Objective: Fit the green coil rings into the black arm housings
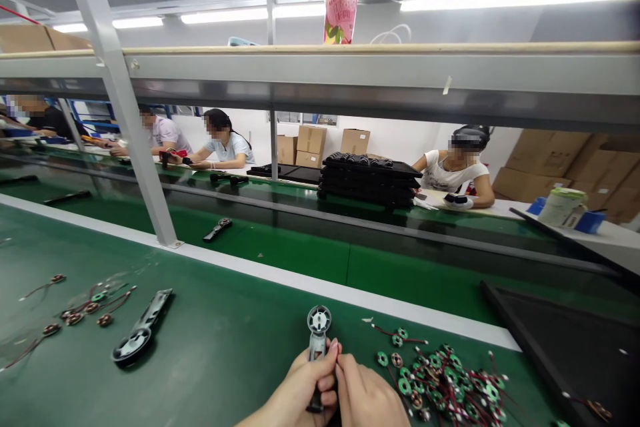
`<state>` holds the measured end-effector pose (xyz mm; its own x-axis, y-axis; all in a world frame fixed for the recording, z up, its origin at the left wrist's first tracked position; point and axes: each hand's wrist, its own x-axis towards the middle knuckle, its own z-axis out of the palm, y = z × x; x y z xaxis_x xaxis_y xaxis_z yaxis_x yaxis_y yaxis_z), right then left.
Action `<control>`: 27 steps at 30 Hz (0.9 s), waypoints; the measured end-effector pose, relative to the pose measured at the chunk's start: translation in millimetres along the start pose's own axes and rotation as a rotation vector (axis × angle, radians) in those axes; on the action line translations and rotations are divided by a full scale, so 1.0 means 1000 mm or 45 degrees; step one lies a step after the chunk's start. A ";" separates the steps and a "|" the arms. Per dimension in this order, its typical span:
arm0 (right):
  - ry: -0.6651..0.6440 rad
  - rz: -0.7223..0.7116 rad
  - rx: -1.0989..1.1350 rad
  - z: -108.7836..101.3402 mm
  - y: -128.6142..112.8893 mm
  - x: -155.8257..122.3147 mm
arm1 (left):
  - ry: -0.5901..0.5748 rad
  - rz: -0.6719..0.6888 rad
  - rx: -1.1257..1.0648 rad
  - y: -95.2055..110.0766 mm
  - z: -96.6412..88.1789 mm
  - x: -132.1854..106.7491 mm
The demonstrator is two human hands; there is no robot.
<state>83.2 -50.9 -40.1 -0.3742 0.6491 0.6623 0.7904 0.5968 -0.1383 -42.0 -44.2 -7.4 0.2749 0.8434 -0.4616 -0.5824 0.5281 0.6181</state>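
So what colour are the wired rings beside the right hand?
The rings are green with dark red leads, clearest in the head view.

Left, near: wired coils and a bracket on the surface.
Centre, near: left hand, right hand around a slotted part.
Right, near: coil pile, then a tray.
Far: workers beyond a conveyor.

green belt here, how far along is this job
Early to middling, at a guess. Done: one bracket lies on the green belt, apparently set down. In hand: the left hand grips a second bracket, with the right hand against it. Left: a heap of green wired rings on the right and some copper wired coils on the left.
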 end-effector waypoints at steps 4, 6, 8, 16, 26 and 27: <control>-0.089 0.038 0.117 -0.009 0.007 0.004 | 0.061 0.040 0.011 0.004 0.006 -0.006; -0.131 0.063 0.206 -0.018 0.014 0.007 | 0.059 0.147 0.178 0.010 0.011 -0.012; -0.107 0.074 0.259 -0.028 0.020 0.011 | 0.033 0.236 0.344 0.014 0.014 -0.017; 0.194 0.146 0.446 -0.046 0.018 0.026 | -0.189 0.245 0.563 0.006 0.011 -0.019; 0.032 0.292 0.583 -0.041 0.019 0.014 | -0.289 0.144 0.529 -0.001 0.007 -0.010; 0.026 0.290 0.582 -0.040 0.019 0.014 | -0.309 0.140 0.492 -0.002 0.006 -0.009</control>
<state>112.1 -49.5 -4.1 -0.2040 0.7804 0.5911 0.5561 0.5893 -0.5861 -38.5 -52.2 -0.5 0.4251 0.8710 -0.2463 -0.3032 0.3934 0.8679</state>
